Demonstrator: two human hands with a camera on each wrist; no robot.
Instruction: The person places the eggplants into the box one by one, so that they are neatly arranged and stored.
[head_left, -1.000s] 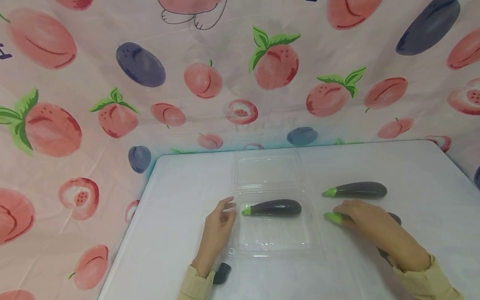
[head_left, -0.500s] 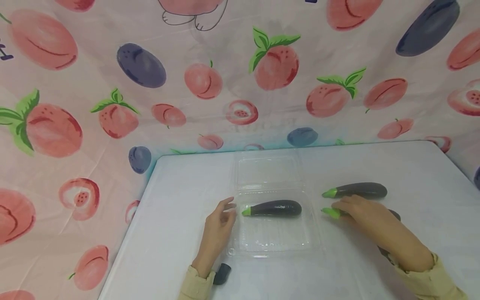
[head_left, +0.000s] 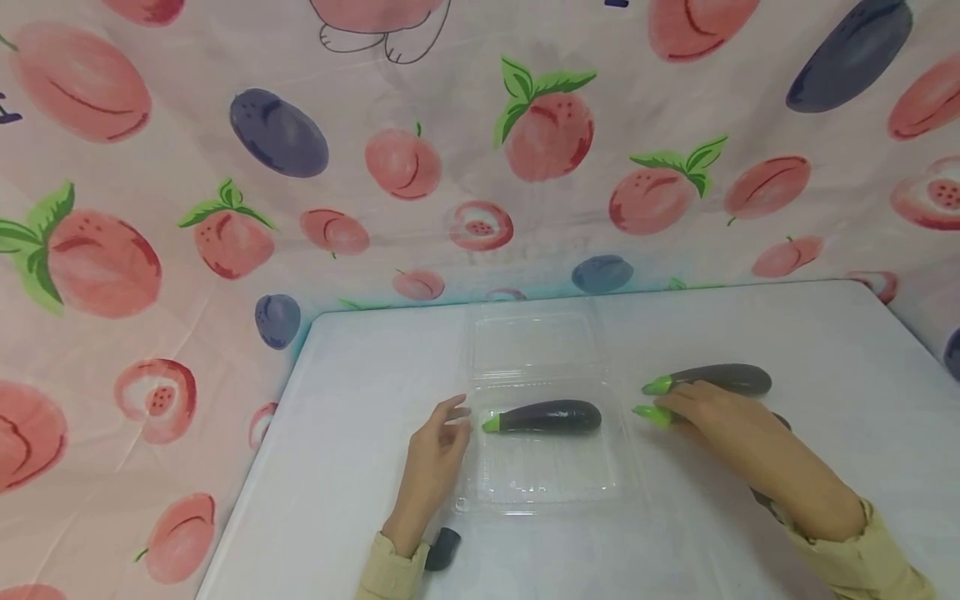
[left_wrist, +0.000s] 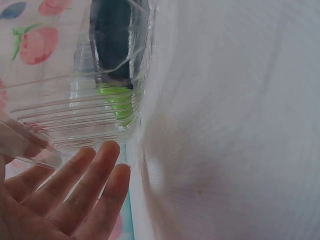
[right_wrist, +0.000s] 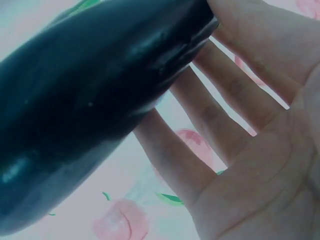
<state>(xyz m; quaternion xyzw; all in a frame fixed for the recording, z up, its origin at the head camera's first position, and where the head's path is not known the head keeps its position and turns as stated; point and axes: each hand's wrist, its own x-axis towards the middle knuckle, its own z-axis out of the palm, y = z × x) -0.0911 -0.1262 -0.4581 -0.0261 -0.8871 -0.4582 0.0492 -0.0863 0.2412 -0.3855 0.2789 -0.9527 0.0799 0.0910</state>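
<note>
My right hand point(head_left: 701, 412) holds an eggplant point(head_left: 654, 414) near its green stem end; the hand covers most of its middle. In the right wrist view the dark body of this eggplant point(right_wrist: 95, 95) lies across the fingertips. My left hand point(head_left: 437, 442) is at the left edge of an opened clear plastic clamshell container point(head_left: 540, 500). The left wrist view has its thumb at the container's rim point(left_wrist: 50, 159), with the other fingers stretched out beneath. One eggplant point(head_left: 551, 416) lies in the container's base, stem to the left.
Another eggplant point(head_left: 723, 378) lies on the white table point(head_left: 345, 400), just beyond my right hand. The container's lid point(head_left: 536, 342) lies folded back. A fruit-print cloth point(head_left: 420, 92) hangs behind the table. A dark object point(head_left: 443, 548) shows by my left sleeve.
My right hand and the eggplant it holds have shifted slightly left and away from me. My left hand and the container stay where they were.
</note>
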